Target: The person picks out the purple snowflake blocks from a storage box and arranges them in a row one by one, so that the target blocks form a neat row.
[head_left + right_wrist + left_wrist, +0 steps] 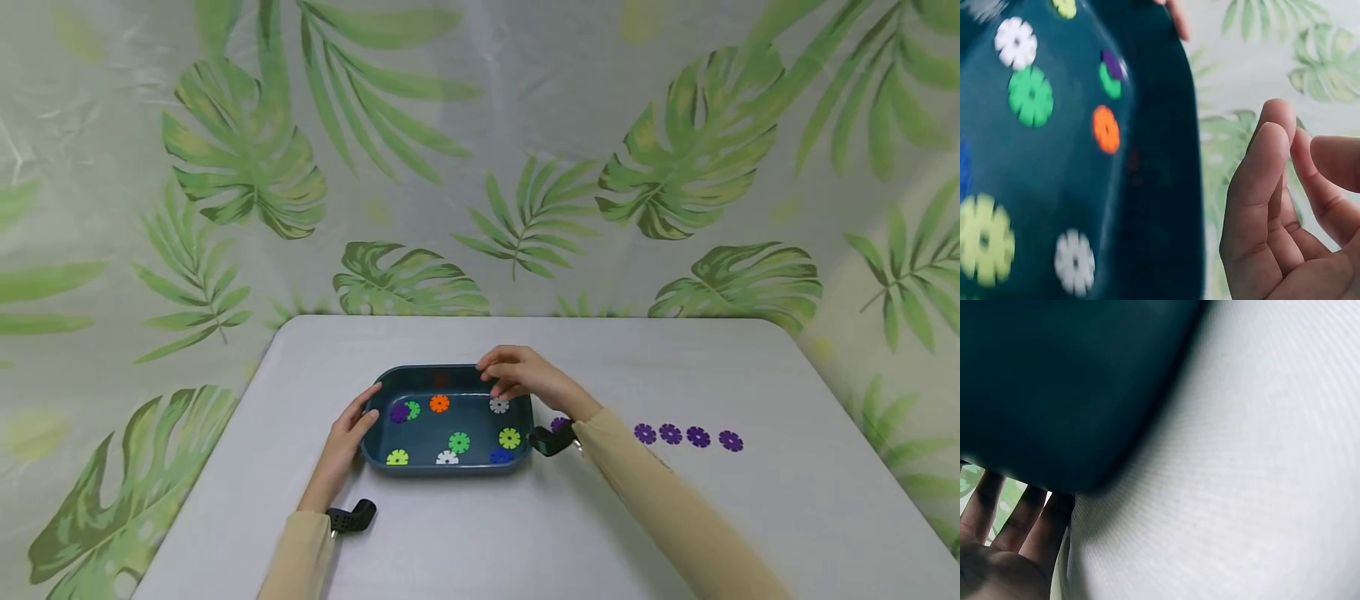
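My left hand [347,433] rests against the left end of a dark teal tray [450,470], its fingertips and thumb at the rim. In the left wrist view the fingers [1016,519] look fairly straight, with their tips hidden by the tray. Above the tray's back right corner is my right hand [525,375]. Its fingers [1254,181] are loosely bent, the thumb stands apart and nothing shows between them. Inside the tray lie several flat notched discs, among them an orange disc [439,403], a green disc [459,442], a white disc [1075,262] and a yellow-green disc [509,438].
On the white table [465,533], right of the tray, several purple discs [698,437] lie in a row. Another purple disc [559,423] is partly hidden beside the right wrist. A leaf-patterned cloth [525,208] hangs behind the table.
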Demonstrator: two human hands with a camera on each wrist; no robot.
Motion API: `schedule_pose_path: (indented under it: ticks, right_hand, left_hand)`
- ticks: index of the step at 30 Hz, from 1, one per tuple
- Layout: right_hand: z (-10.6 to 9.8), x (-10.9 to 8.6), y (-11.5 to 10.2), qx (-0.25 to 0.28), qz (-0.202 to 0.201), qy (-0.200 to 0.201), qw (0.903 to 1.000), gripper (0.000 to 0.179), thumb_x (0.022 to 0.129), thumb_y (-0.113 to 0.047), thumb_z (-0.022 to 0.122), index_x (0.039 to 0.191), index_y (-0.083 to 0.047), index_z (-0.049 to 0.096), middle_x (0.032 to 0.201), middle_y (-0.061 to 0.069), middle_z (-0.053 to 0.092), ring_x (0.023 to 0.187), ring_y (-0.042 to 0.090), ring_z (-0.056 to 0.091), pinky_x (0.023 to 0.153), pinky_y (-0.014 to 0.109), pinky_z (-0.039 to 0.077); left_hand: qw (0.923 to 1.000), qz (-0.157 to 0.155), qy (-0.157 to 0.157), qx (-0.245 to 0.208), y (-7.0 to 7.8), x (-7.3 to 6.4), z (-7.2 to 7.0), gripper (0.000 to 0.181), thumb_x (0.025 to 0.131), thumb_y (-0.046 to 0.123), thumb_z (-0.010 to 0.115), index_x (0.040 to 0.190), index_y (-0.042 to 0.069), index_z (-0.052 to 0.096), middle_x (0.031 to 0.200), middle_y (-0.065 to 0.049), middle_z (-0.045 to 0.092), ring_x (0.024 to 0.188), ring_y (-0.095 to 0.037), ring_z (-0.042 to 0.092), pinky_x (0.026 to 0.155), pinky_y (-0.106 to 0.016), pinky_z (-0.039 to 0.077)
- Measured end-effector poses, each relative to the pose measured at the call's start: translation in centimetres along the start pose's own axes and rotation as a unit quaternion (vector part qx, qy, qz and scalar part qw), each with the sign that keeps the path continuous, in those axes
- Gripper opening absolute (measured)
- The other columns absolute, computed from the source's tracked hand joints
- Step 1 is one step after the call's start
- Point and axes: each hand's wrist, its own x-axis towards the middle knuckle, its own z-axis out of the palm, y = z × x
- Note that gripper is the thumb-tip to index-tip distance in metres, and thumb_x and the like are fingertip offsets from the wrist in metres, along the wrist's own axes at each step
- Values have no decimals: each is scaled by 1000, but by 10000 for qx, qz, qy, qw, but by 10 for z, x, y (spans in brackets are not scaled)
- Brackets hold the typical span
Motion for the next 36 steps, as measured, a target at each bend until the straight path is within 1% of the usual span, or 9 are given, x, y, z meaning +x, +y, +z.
schedule_pose_path:
  ticks: [3, 5, 8, 12, 18, 22, 26, 30, 36]
  right_hand:
    - [25, 23, -2, 68, 119, -254, 9996, 27, 100, -13, 49, 120, 4, 57, 108, 19, 59, 78, 27, 63, 77, 42, 54]
    - [39, 36, -2, 82, 220, -398, 9989, 27, 100, -12, 49, 121, 4, 57, 114, 23, 58, 79, 29, 63, 75, 39, 55]
    - [57, 51, 1, 72, 412, -551, 9976, 30, 100, -10, 48, 124, 7, 55, 120, 27, 55, 76, 27, 63, 74, 37, 55]
    - [76, 67, 7, 3, 724, -562, 9958, 29, 99, -9, 49, 123, 5, 55, 120, 24, 56, 72, 20, 63, 75, 39, 55]
    - [93, 83, 17, 128, 1087, -542, 9925, 30, 99, -8, 48, 126, 3, 55, 120, 19, 55, 88, 33, 67, 78, 41, 55]
    - [102, 92, 24, 423, 1246, -454, 9903, 30, 98, -7, 47, 127, 1, 55, 119, 15, 53, 90, 35, 67, 75, 38, 56]
    - [111, 96, 25, 569, 1286, -454, 9890, 31, 98, -5, 47, 127, 1, 55, 119, 16, 53, 91, 36, 67, 76, 39, 56]
    - [117, 95, 19, 358, 1245, -498, 9903, 32, 97, -2, 45, 127, 4, 55, 117, 18, 55, 95, 39, 65, 81, 42, 54]
    - [122, 94, 16, 46, 1231, -515, 9911, 32, 97, 1, 42, 125, 6, 57, 112, 20, 59, 97, 39, 64, 83, 43, 53]
  left_hand:
    - [10000, -41, -9, 7, 2, -1, 1, 48, 101, 15, 48, 147, 9, 37, 155, -9, 26, 143, -25, 16, 114, -45, 15]
    - [10000, -50, -20, -23, 2, 0, 1, 48, 102, 16, 48, 147, 9, 37, 155, -9, 25, 143, -24, 16, 114, -44, 15]
    - [10000, -55, -29, -66, 1, 0, 0, 48, 101, 18, 49, 147, 10, 37, 155, -9, 25, 143, -24, 16, 114, -45, 14]
    - [9999, -53, -63, -94, 1, 0, 0, 48, 102, 16, 48, 148, 10, 37, 155, -10, 24, 143, -25, 16, 113, -46, 15]
    - [9999, -64, -77, -100, 1, 0, -1, 47, 102, 14, 46, 148, 10, 36, 155, -11, 24, 143, -26, 16, 113, -47, 15]
    - [9999, -69, -113, -97, 2, 0, -1, 47, 102, 15, 46, 148, 10, 35, 155, -11, 24, 143, -26, 16, 113, -47, 15]
    - [9999, -45, -148, -76, 2, 1, -1, 47, 102, 15, 46, 148, 11, 35, 155, -11, 23, 142, -26, 17, 113, -47, 16]
    - [9998, -27, -175, -85, 1, 1, -2, 47, 103, 15, 45, 148, 11, 35, 155, -10, 23, 142, -25, 17, 113, -47, 16]
    - [9998, -26, -162, -129, 1, 1, -2, 47, 102, 15, 45, 148, 11, 36, 155, -10, 23, 142, -26, 16, 113, -48, 15]
